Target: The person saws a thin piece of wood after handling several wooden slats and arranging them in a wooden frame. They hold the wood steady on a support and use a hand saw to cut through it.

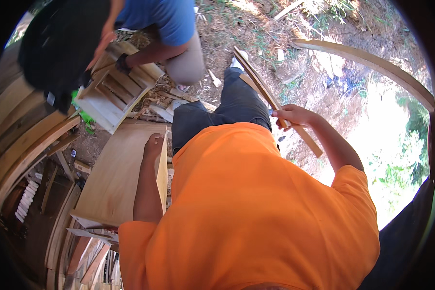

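Note:
My right hand is closed around thin wooden strips, at least two by the look of them. They slant from beside my lower leg at the far end to past my wrist at the near end. On the left, my left hand is at the far right edge of a pale wooden box with a smooth board on top. Its fingers look curled over that edge, though their tips are hidden.
A co-worker in a blue shirt bends over a small wooden frame piece at the far left. Stacked planks lie along the left side. A long curved-looking beam crosses the far right. Wood scraps litter the dirt ground.

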The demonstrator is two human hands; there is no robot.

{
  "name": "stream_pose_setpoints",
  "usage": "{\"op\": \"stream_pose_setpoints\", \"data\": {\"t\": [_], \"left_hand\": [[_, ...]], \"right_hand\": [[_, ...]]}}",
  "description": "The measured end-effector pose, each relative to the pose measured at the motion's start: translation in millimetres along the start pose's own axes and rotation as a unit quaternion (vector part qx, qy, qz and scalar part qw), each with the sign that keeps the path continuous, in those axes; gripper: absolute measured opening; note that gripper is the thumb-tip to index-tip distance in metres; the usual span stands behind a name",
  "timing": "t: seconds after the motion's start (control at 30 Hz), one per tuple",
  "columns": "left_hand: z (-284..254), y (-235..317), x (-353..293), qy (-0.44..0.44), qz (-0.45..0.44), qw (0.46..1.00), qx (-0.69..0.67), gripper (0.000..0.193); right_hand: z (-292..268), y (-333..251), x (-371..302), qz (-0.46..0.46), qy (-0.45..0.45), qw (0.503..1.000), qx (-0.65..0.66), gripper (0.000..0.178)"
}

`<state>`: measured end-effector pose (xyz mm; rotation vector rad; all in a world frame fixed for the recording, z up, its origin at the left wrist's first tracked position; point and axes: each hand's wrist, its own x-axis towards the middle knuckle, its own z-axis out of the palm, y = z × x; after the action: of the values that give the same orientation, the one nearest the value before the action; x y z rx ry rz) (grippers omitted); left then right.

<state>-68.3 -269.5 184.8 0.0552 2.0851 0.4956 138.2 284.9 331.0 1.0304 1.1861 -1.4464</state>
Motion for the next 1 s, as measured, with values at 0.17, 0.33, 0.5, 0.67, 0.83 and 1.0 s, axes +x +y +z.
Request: {"op": "stream_pose_setpoints", "data": {"t": [0.17, 0.33, 0.5, 0.67, 0.83, 1.0], "left_hand": [[48, 154, 45, -0.078, 0.006, 0.997, -0.016, 0.039], [124, 283, 102, -0.198, 0.05, 0.979, -0.019, 0.037], [171, 356, 139, -0.215, 0.095, 0.972, -0.026, 0.035], [166, 384, 195, -0.179, -0.007, 0.977, -0.115, 0.031], [144, 440, 241, -0.056, 0.008, 0.984, -0.169, 0.032], [140, 464, 289, -0.025, 0.012, 0.988, -0.15, 0.033]], "right_hand": [[-87, 27, 53, -0.037, 0.023, 0.988, 0.15, 0.048], [-171, 58, 116, -0.018, 0.161, 0.974, 0.158, 0.048], [-235, 90, 161, -0.003, 0.198, 0.934, 0.298, 0.055], [-270, 110, 181, 0.022, 0.195, 0.922, 0.333, 0.064], [-308, 124, 220, 0.047, 0.184, 0.926, 0.325, 0.068], [-348, 88, 273, 0.019, 0.216, 0.938, 0.27, 0.07]]}}
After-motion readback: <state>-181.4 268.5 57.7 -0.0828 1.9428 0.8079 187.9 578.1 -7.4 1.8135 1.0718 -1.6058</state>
